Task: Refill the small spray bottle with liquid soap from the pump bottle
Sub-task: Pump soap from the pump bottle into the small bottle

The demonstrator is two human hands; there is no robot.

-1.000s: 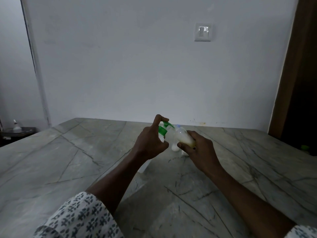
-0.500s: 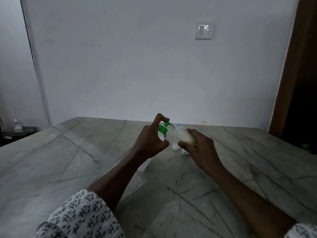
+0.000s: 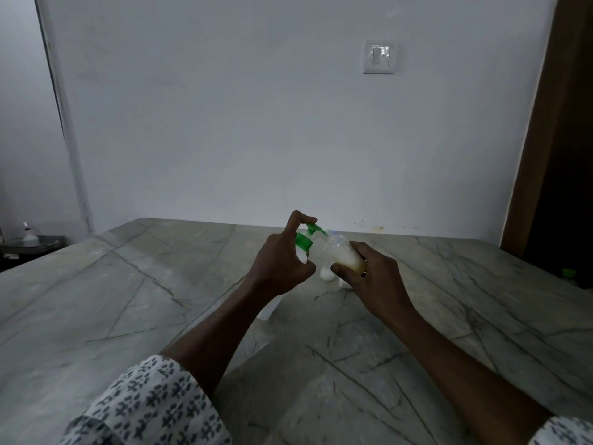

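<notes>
Partly, left hand hides pump bottle; switch behind.

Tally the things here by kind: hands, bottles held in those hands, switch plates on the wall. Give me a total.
Hands: 2, left hand and right hand
Bottles in hand: 2, pump bottle in the left, small spray bottle in the right
Switch plates: 1, switch plate on the wall
Total: 5

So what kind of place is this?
Likely a home, perhaps a kitchen counter: a veined stone slab against a plain white wall with a light switch, and a wooden door frame at right.
</notes>
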